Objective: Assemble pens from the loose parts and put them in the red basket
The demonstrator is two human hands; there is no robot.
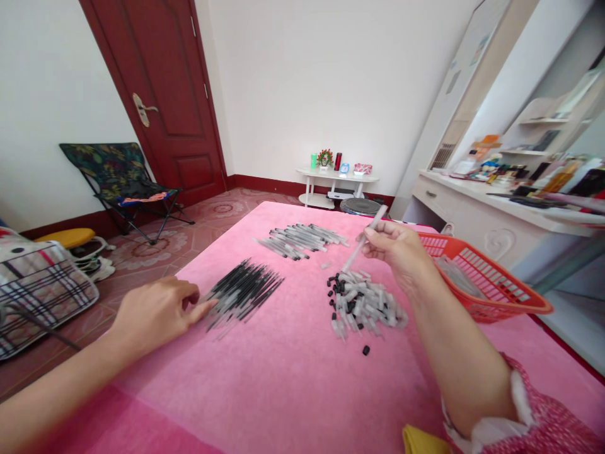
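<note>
My right hand (390, 246) pinches a translucent pen barrel (363, 239) between thumb and fingers, tilted above the table. Under it lies a pile of clear pen caps (371, 306), mixed with small black plugs (338, 287). One black plug (365, 350) sits apart, nearer to me. At the left, my left hand (158, 309) reaches to the edge of a bundle of black pen refills (248, 287). Its forefinger is stretched out at the refills, with a gap below the thumb and nothing visibly gripped. Farther back lies a row of clear pens (302, 239) with dark ends.
A pink cloth (265, 391) covers the table. An orange-red plastic basket (501, 284) holding clear pieces stands at the right, beside my right forearm. Something yellow (425, 441) shows at the near edge. A folding chair (125, 176) and a yellow stool (66, 238) are off to the left.
</note>
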